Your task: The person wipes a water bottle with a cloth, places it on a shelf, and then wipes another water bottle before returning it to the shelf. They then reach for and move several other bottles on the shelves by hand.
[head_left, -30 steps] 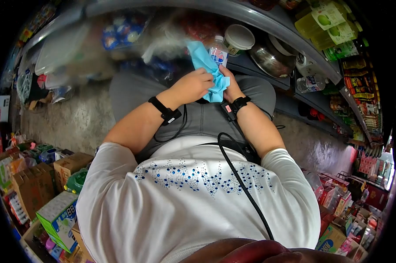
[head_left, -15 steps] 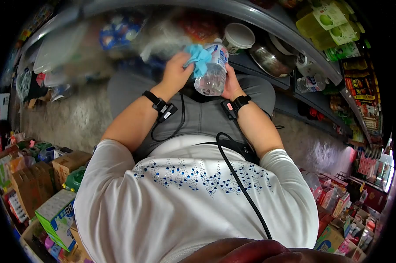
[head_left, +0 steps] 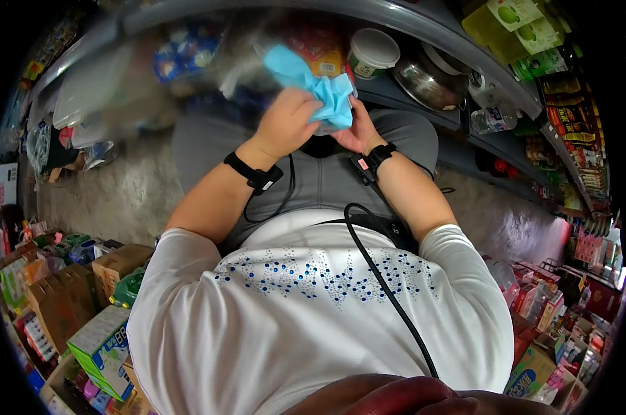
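My left hand [head_left: 286, 119] is closed on a light blue cloth [head_left: 335, 100], its fingers bunched at the near edge. The cloth spreads over a clear plastic bottle [head_left: 328, 128] and hides most of it. From the other side my right hand [head_left: 360, 128] grips the bottle, thumb up beside the cloth. One end of the cloth sticks out up and to the left. Both hands are above my lap, in front of the lower shelf.
On the shelf ahead stand a white bucket [head_left: 374, 54], a metal pot [head_left: 429, 77] and another clear bottle [head_left: 493, 119] lying down. The grey shelf edge [head_left: 423, 22] runs overhead. Cardboard boxes [head_left: 67, 297] are behind on the left, more goods behind on the right.
The blue cloth has moved right and unfolded across the bottle, which was plainly visible before. My left hand has shifted right, nearer my right hand.
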### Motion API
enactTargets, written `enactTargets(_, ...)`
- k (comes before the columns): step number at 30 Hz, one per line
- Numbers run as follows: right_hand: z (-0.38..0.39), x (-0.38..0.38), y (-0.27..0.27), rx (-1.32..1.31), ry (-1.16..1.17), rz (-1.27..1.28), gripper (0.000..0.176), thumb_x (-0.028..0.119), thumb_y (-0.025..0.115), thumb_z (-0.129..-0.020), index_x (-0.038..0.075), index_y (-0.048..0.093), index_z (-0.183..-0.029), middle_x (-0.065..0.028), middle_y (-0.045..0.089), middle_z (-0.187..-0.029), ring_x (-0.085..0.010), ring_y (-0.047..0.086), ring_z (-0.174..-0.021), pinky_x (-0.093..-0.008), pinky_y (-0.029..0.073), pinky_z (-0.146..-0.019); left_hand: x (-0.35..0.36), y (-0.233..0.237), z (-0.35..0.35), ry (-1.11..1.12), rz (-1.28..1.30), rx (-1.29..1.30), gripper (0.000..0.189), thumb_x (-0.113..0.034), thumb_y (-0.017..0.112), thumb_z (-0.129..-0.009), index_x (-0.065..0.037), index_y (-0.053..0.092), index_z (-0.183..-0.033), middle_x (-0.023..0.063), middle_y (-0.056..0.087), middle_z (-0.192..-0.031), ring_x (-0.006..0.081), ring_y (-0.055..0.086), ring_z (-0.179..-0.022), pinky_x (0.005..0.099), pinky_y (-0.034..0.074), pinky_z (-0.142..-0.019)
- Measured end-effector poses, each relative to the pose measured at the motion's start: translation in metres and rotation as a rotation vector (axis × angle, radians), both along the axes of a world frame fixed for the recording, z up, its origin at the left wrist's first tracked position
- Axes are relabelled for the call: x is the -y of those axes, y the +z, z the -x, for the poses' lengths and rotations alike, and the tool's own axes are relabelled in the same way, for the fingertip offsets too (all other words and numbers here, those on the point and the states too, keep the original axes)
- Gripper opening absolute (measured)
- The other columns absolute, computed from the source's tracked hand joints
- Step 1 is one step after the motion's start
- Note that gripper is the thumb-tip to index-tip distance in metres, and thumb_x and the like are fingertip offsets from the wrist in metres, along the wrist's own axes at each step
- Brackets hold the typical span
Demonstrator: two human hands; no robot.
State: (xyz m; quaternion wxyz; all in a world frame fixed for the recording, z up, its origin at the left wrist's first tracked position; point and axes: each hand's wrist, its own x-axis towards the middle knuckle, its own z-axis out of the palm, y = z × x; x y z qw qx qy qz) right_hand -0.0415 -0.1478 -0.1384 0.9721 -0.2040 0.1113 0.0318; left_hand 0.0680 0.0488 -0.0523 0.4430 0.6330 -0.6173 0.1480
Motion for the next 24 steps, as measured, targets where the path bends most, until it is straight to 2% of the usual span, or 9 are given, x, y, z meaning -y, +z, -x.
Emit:
enactTargets(4, 0.001, -0.006, 0.018, -0.165, -0.152, 0.016, 0.064, 0.053, 0.053, -0.1, 0.008, 0.049, -0.145, -0.013, 0.054, -0.145, -0.029, 0.054, -0.131, -0.0449, 0.036, -0.118, 0.002, -0.004, 0.014, -0.072, -0.142, 0.022, 0.039, -0.002, 0.076, -0.068, -0.004, 0.067, -0.106, 0.0125, 0.061, -0.102, 0.0342, 0.059, -0.098, 0.0419, 0.051, -0.086)
enactTargets(6, -0.001, 0.0, 0.011, -0.156, -0.179, 0.04, 0.067, 0.056, 0.051, -0.099, 0.007, 0.049, -0.145, -0.0133, 0.055, -0.145, -0.029, 0.053, -0.132, -0.0452, 0.036, -0.117, 0.002, -0.006, 0.012, -0.061, -0.165, 0.007, 0.037, -0.002, 0.075, -0.07, -0.004, 0.067, -0.106, 0.0126, 0.061, -0.103, 0.0339, 0.058, -0.099, 0.0419, 0.051, -0.087)
enactTargets(8, -0.004, 0.001, 0.005, -0.107, -0.181, 0.039, 0.068, 0.055, 0.053, -0.099, 0.007, 0.047, -0.146, -0.0134, 0.053, -0.147, -0.0287, 0.051, -0.135, -0.0449, 0.036, -0.118, 0.005, -0.008, 0.004, 0.072, -0.121, 0.013, 0.034, -0.001, 0.075, -0.071, -0.003, 0.067, -0.104, 0.0126, 0.061, -0.102, 0.0341, 0.059, -0.099, 0.0419, 0.051, -0.087)
enactTargets(12, -0.003, 0.004, 0.0, 0.044, -0.067, -0.008, 0.07, 0.052, 0.056, -0.099, 0.007, 0.041, -0.15, -0.0123, 0.048, -0.151, -0.0285, 0.047, -0.14, -0.0449, 0.034, -0.121, 0.006, -0.011, -0.007, 0.171, -0.075, -0.047, 0.029, 0.0, 0.076, -0.072, -0.002, 0.067, -0.1, 0.0124, 0.062, -0.099, 0.0348, 0.059, -0.096, 0.0429, 0.051, -0.085)
enactTargets(14, -0.003, 0.002, 0.004, -0.018, -0.099, 0.004, 0.07, 0.053, 0.056, -0.098, 0.007, 0.042, -0.15, -0.0123, 0.049, -0.15, -0.0287, 0.048, -0.139, -0.0451, 0.034, -0.121, 0.006, -0.014, -0.004, 0.154, -0.093, -0.039, 0.031, 0.0, 0.076, -0.072, -0.002, 0.067, -0.102, 0.0126, 0.061, -0.1, 0.0351, 0.06, -0.095, 0.0434, 0.052, -0.084)
enactTargets(16, -0.003, 0.0, 0.01, -0.062, -0.117, 0.02, 0.07, 0.053, 0.056, -0.098, 0.007, 0.042, -0.15, -0.0123, 0.049, -0.151, -0.0289, 0.048, -0.139, -0.0452, 0.034, -0.121, 0.005, -0.012, 0.003, -0.055, -0.111, -0.003, 0.034, 0.0, 0.076, -0.07, -0.003, 0.067, -0.103, 0.0126, 0.061, -0.1, 0.035, 0.06, -0.095, 0.0434, 0.052, -0.084)
enactTargets(18, -0.003, 0.001, 0.01, -0.107, -0.134, 0.039, 0.07, 0.053, 0.056, -0.098, 0.007, 0.041, -0.15, -0.0123, 0.049, -0.151, -0.0291, 0.048, -0.139, -0.0453, 0.033, -0.121, 0.006, -0.013, 0.008, -0.091, -0.119, -0.001, 0.036, 0.0, 0.076, -0.068, -0.003, 0.067, -0.103, 0.0126, 0.061, -0.1, 0.035, 0.06, -0.096, 0.0435, 0.052, -0.084)
enactTargets(22, -0.004, 0.007, -0.001, -0.049, -0.102, -0.042, 0.068, 0.052, 0.056, -0.099, 0.007, 0.045, -0.148, -0.0137, 0.052, -0.148, -0.0294, 0.051, -0.135, -0.0453, 0.038, -0.117, 0.008, -0.012, -0.005, 0.0, -0.066, 0.02, 0.035, 0.001, 0.076, -0.069, -0.003, 0.068, -0.102, 0.0121, 0.061, -0.098, 0.0347, 0.06, -0.095, 0.0434, 0.052, -0.083)
enactTargets(24, -0.004, 0.008, -0.003, 0.027, -0.068, -0.06, 0.067, 0.052, 0.056, -0.099, 0.007, 0.046, -0.147, -0.0142, 0.053, -0.147, -0.0292, 0.052, -0.134, -0.045, 0.041, -0.116, 0.007, -0.013, -0.013, 0.168, -0.048, -0.039, 0.032, 0.001, 0.076, -0.07, -0.003, 0.068, -0.1, 0.0119, 0.061, -0.097, 0.0347, 0.06, -0.094, 0.0434, 0.051, -0.082)
